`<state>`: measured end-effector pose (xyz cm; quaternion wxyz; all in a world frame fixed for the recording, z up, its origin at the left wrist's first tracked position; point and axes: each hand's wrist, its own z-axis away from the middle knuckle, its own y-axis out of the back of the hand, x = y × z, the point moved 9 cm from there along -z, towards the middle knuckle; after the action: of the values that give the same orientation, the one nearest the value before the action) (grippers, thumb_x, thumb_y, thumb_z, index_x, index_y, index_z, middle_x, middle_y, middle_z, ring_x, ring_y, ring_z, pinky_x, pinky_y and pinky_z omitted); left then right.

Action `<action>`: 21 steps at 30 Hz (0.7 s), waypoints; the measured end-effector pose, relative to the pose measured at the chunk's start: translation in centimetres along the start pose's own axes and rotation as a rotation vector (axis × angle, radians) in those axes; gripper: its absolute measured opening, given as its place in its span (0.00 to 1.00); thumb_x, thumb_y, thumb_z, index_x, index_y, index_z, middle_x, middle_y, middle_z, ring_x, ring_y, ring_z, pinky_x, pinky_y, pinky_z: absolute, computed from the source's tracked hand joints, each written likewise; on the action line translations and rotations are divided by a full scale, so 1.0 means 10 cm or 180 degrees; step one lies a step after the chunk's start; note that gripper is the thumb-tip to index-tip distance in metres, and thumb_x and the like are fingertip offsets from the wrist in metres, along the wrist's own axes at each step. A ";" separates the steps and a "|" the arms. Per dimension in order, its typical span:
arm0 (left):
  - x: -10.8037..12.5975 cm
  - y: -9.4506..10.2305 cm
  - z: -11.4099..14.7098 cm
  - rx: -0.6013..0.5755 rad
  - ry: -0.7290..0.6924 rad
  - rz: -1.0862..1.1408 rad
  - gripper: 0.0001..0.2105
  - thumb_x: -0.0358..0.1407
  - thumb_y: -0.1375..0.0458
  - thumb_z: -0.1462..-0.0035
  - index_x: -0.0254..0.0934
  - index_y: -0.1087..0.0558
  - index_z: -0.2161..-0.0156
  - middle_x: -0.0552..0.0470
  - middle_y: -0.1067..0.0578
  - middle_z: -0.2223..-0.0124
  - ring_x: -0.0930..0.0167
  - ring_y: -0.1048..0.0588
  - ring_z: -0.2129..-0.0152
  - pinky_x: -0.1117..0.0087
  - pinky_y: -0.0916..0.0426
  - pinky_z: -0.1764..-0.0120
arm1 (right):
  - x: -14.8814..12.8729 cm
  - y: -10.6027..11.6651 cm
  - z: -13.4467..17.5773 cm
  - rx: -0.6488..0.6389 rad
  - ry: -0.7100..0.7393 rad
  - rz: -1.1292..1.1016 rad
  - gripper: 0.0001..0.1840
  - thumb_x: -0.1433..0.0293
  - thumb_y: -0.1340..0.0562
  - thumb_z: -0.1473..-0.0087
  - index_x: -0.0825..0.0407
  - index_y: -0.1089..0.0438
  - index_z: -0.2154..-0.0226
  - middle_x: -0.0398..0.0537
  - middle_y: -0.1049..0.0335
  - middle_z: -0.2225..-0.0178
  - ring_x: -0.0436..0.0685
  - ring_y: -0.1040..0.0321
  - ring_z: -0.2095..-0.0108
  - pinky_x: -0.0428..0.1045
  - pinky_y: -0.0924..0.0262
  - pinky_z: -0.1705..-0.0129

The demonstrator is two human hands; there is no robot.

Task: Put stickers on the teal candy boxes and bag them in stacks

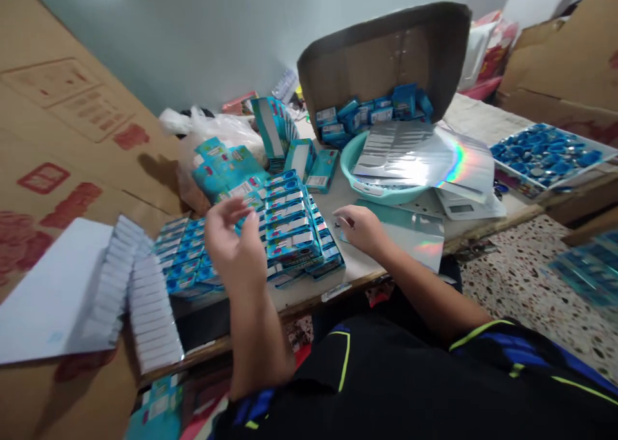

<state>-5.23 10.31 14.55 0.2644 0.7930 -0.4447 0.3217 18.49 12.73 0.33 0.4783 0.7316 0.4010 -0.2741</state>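
My left hand (236, 244) is raised over rows of small blue boxes (292, 224), its thumb and fingers apart and nothing visible between them. Those boxes lie stacked side by side, with white panels on top. To their right, my right hand (360, 229) hovers low above the table, its fingers curled together. Whatever may be in its fingertips is too small to make out. Just beside that hand lies a flat silvery sheet (410, 231). More blue boxes (186, 253) sit in rows to the left, partly behind my left wrist.
A light-blue basin (355, 170) carries shiny silver sheets (405, 154), next to a digital scale (468, 207). Behind it, an open carton (381, 54) holds loose blue boxes. At right is a tray of blue items (545, 154). A large cardboard box (72, 137) stands left.
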 end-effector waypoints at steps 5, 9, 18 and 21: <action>0.83 -0.40 1.07 -0.0787 -0.2072 0.0487 0.10 0.25 0.40 0.45 0.41 0.27 0.60 0.54 0.26 0.62 0.70 0.24 0.66 0.62 0.21 0.57 | 0.49 0.59 0.56 -0.0223 -0.0549 0.1967 0.32 0.56 0.34 0.41 0.52 0.31 0.38 0.66 0.33 0.39 0.74 0.36 0.39 0.67 0.44 0.38; 0.47 -1.22 1.52 -0.1953 -0.1622 0.0188 0.11 0.25 0.42 0.40 0.40 0.26 0.55 0.49 0.24 0.56 0.68 0.23 0.56 0.63 0.24 0.49 | 0.82 0.81 0.80 -0.0917 -0.1149 0.2467 0.49 0.46 0.33 0.44 0.54 0.43 0.30 0.69 0.40 0.32 0.78 0.45 0.32 0.71 0.53 0.32; -0.77 -1.70 2.01 -0.2982 0.0763 -0.0856 0.37 0.38 0.32 0.46 0.38 0.38 0.33 0.32 0.48 0.26 0.47 0.46 0.28 0.43 0.46 0.30 | 0.79 1.04 1.47 -0.1151 -0.0803 0.2197 0.42 0.47 0.33 0.44 0.47 0.38 0.34 0.61 0.40 0.31 0.75 0.42 0.33 0.75 0.55 0.32; -0.80 -1.65 2.02 -0.3038 0.0886 -0.0617 0.38 0.39 0.30 0.48 0.39 0.37 0.33 0.33 0.46 0.27 0.50 0.41 0.30 0.46 0.40 0.32 | 0.76 1.13 1.57 -0.0915 -0.0710 0.2200 0.37 0.56 0.32 0.43 0.48 0.38 0.35 0.59 0.34 0.36 0.72 0.38 0.36 0.74 0.57 0.32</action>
<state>11.60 7.97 -6.80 0.6829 0.5710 -0.4270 0.1593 31.78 -1.75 -6.35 0.6807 0.7148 0.1108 -0.1156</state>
